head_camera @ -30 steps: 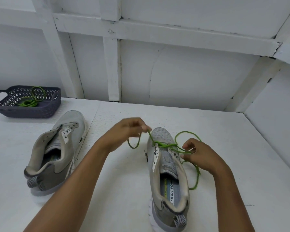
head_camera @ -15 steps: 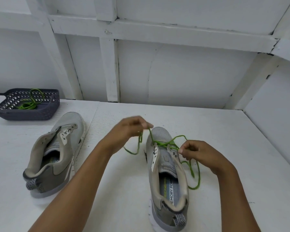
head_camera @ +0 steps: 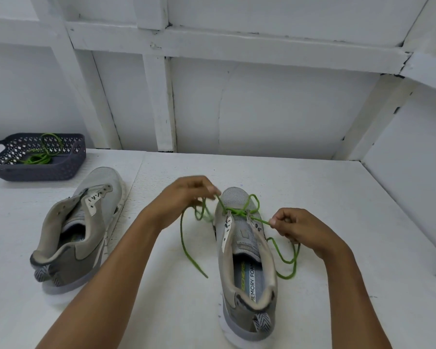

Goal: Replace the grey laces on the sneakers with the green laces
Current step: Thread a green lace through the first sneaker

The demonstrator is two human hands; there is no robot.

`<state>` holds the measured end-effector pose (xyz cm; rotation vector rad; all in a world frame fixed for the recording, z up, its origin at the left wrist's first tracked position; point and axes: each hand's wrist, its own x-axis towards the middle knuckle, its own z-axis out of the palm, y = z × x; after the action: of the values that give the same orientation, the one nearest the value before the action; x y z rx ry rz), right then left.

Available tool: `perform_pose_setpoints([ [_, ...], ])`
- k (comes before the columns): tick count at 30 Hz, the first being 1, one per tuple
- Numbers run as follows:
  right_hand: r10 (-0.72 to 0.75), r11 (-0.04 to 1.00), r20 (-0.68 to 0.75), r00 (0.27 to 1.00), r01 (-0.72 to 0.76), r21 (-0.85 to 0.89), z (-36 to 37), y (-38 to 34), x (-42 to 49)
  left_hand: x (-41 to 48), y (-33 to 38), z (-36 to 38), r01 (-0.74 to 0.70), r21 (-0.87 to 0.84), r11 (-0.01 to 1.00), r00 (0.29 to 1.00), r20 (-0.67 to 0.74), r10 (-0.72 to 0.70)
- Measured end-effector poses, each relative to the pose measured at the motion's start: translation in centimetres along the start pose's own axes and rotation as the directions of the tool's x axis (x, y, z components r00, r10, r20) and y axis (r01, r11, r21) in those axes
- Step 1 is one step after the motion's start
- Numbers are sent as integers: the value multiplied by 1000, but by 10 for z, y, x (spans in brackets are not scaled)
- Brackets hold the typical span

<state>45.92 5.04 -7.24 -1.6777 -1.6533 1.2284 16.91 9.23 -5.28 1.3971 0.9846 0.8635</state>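
**A:** How far along is it?

**B:** Early, I'd judge. Two sneakers stand on the white surface (head_camera: 337, 202). The threaded sneaker (head_camera: 248, 268), at 5 o'clock, has a green lace (head_camera: 237, 212) through only its toe-end eyelets, and the rows above are bare. The bare sneaker (head_camera: 81, 230), at 8 o'clock, has no lace at all. No grey lace shows anywhere, so the stripping looks done and nearly all the threading is left.

**A:** What else is out?

**B:** One dark basket (head_camera: 68, 170) at 10 o'clock, with the spare green lace (head_camera: 39, 159) lying in it. The count is two sneakers, one basket, two hands and two green laces.

**A:** And the hands?

**B:** The left hand (head_camera: 186, 195) is just above centre, beside the toe, with its grip pinched on one strand. The right hand (head_camera: 297, 227), at 3 o'clock, has its grip clamped on the other strand, which is drawn taut. Loose tails lie on the surface on both sides.
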Motion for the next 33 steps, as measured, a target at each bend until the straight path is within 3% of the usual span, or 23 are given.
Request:
perform_pose_setpoints([
  [2,1,1000,3,1000,-1,0,0,0,0,2,6,-6,-54,-395,917,997,-74,28],
  [4,5,1000,11,1000,-5,-1,1,0,0,1,10,-11,-71,-550,832,992,-125,2],
  [6,8,1000,19,1000,-8,-7,1,0,0,0,9,-15,-22,-438,899,981,-182,-65],
  [9,11,999,28,1000,-10,-43,0,0,1,-1,0,-18,134,-71,988,967,-207,-146],
  [11,12,998,34,999,-10,-62,-1,-1,2,-5,-6,-18,184,181,966,976,-147,-158],
  [14,18,996,48,999,-14,-87,-2,-2,3,-10,-8,-14,142,459,877,986,8,-164],
  [17,32,995,73,997,-25,-97,-2,-5,3,-10,-7,-8,141,543,828,974,76,-215],
  [21,13,995,19,1000,-11,-98,-4,-12,3,-2,-5,-3,50,744,667,978,97,-182],
  [24,-139,981,-90,986,126,-145,-2,-25,7,3,-6,4,8,717,697,988,101,-115],
  [26,-212,964,-67,975,197,-178,4,-36,10,6,-7,9,-22,703,711,990,116,-83],
  [29,-212,928,29,977,211,-306,17,-51,20,7,-8,14,-54,702,710,991,126,-49],
  [33,-151,894,49,987,158,-419,25,-60,29,5,-8,16,-55,674,736,993,116,-32],
])
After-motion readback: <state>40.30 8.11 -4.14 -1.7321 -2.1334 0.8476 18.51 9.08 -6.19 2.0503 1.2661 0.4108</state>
